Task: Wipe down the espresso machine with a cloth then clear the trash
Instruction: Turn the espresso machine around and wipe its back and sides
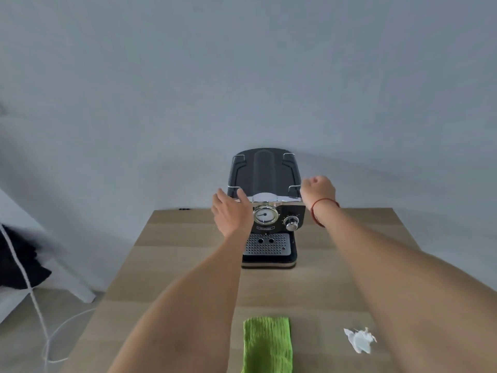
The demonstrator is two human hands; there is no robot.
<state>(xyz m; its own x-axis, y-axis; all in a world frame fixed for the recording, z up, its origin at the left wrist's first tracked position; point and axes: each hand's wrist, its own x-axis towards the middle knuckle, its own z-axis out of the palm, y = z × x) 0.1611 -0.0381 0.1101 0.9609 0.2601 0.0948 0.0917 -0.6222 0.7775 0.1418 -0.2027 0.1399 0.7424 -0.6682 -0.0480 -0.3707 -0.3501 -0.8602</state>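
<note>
A black espresso machine (265, 179) with a round gauge and a chrome knob stands at the far end of the wooden table (172, 265), against the wall. My left hand (231, 211) is flat and open against the machine's upper left front corner. My right hand (318, 189) rests at the machine's upper right side with its fingers curled, a red string around the wrist. Nothing shows in either hand. A folded green cloth (267, 344) lies at the table's near edge. A crumpled white paper scrap (360, 340) lies to its right.
A plain grey wall rises right behind the machine. Left of the table, a white cord (40, 313) trails over the floor beside a white furniture piece with a dark bundle (18, 262) on it.
</note>
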